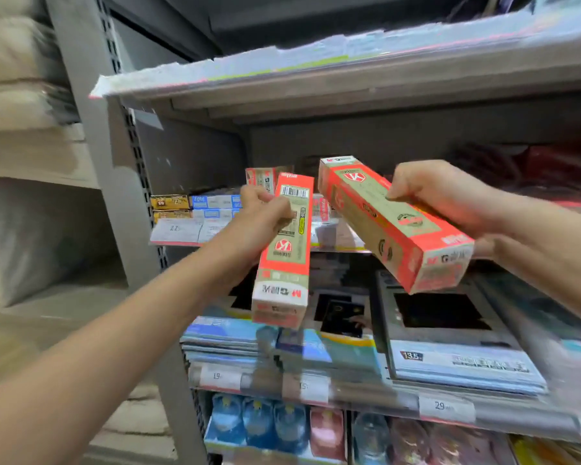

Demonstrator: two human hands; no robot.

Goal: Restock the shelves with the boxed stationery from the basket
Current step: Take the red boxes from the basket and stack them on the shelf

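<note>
Two long red-and-tan boxes held up before middle shelf (255, 243): left box (284, 253) upright, left hand (262, 213) curled round upper half; right box (394, 223) slanted, right hand (430, 193) clamping mid-length. Probably light, stiff cardboard (crushable corners); mid-body grip suits.

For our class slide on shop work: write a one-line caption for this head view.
Left hand and right hand each hold a red boxed stationery pack before the shelf.
</note>
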